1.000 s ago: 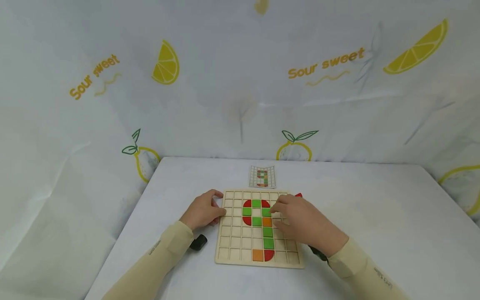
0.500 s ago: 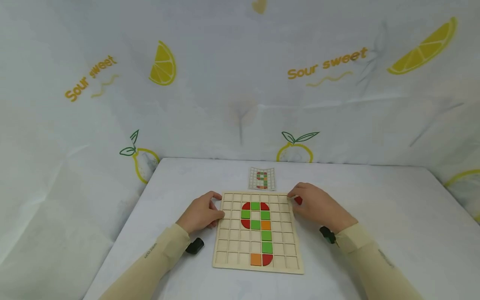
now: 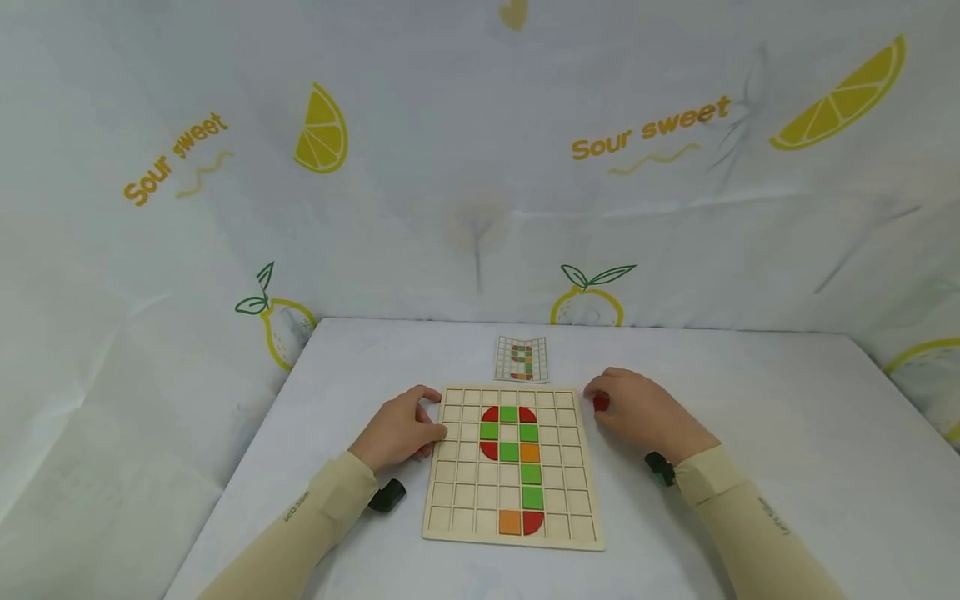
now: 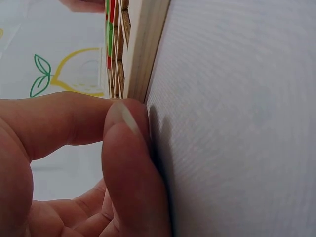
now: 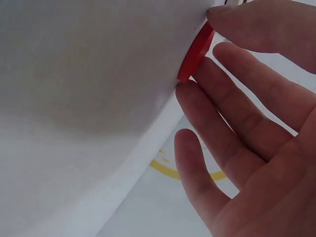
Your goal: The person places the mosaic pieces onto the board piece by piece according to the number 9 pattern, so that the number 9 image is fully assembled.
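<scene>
A square wooden grid board [image 3: 465, 500] lies on the white table, with red, green and orange tiles set in its cells in a shape like a 9. My left hand [image 3: 396, 429] rests at the board's left edge; in the left wrist view the thumb and index finger [image 4: 79, 118] touch the board's side [image 4: 148, 44]. Right of the board's far corner, my right hand [image 3: 643, 412] has its thumb and fingertips about a red wooden tile [image 5: 196, 53] with a curved edge. This tile lies low at the table surface, partly covered by the hand in the head view.
A small paper card [image 3: 521, 358] printed with the same coloured grid figure lies just behind the board. White cloth [image 3: 420, 250] with lemon prints hangs behind the table. Black wrist devices [image 3: 387, 495] sit at both wrists.
My right hand has left the area over the board and moved right and back to the red tile, which has shifted slightly right with it. The left hand stays at the board's edge.
</scene>
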Motion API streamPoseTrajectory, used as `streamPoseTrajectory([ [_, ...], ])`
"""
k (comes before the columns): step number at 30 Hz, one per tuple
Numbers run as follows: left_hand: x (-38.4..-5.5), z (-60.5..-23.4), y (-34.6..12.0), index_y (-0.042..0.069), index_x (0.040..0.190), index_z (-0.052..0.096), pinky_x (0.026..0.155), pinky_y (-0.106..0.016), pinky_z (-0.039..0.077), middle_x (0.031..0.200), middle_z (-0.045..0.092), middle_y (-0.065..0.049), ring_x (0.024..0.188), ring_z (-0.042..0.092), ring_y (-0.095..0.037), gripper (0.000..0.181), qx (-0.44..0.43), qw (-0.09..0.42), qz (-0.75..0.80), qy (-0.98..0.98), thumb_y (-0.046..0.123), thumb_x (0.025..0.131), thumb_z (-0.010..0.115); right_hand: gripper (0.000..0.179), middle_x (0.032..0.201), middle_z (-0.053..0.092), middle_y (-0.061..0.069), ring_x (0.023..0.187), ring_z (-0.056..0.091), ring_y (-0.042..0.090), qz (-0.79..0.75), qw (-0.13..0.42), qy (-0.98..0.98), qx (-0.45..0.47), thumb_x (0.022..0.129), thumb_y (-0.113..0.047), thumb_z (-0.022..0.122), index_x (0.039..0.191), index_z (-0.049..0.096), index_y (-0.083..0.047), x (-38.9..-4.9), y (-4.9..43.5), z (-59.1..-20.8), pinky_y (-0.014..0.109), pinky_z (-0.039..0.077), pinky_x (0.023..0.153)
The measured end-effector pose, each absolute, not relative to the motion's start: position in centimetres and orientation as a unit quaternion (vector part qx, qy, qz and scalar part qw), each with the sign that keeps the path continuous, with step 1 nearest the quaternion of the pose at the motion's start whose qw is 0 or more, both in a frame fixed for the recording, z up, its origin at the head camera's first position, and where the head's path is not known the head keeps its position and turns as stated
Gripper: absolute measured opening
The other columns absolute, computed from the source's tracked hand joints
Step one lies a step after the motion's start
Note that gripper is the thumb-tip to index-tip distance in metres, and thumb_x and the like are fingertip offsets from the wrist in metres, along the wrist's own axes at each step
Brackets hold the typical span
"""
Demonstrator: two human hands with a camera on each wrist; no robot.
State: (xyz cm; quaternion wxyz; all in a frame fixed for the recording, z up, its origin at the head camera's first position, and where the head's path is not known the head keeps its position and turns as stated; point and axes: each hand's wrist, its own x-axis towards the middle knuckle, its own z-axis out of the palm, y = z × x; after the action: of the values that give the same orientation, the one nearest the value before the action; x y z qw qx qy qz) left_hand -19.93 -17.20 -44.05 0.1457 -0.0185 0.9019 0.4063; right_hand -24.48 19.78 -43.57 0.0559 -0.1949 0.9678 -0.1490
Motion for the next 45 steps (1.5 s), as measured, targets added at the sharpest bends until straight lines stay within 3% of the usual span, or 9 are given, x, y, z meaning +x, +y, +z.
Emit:
streamPoseTrajectory([
  [8,-19.8,-44.1,-17.4,0.011,0.143,0.060,0.061,-0.030,0.055,0.084,0.068,-0.006,0.063,0.066,-0.017,0.052,-0.019,0.145,0.410,0.900,0.018,0.095,0.077,0.022,0.103,0.070,0.001,0.092,0.062,0.018,-0.157,0.079,0.966,-0.189,0.092,-0.009,0.077,0.113,0.080,-0.008,-24.4,20.5,-43.2,0.042,0.059,0.088],
  [21,-19.8,-44.1,-17.6,0.011,0.144,0.060,0.061,-0.030,0.056,0.084,0.068,-0.006,0.063,0.066,-0.017,0.053,-0.023,0.145,0.409,0.900,0.019,0.094,0.077,0.021,0.105,0.072,0.001,0.098,0.065,0.020,-0.169,0.089,0.966,-0.176,0.093,-0.014,0.079,0.113,0.080,-0.008,-24.6,21.1,-43.1,0.048,0.060,0.096],
  [45,-20.2,-44.2,-17.4,0.012,0.145,0.059,0.062,-0.029,0.056,0.085,0.068,-0.006,0.064,0.067,-0.017,0.053,-0.015,0.149,0.409,0.900,0.019,0.095,0.076,0.017,0.101,0.073,0.003,0.094,0.069,0.023,-0.146,0.067,0.969,-0.188,0.094,-0.018,0.080,0.105,0.080,-0.006,-24.7,21.4,-43.3,0.050,0.060,0.094],
])
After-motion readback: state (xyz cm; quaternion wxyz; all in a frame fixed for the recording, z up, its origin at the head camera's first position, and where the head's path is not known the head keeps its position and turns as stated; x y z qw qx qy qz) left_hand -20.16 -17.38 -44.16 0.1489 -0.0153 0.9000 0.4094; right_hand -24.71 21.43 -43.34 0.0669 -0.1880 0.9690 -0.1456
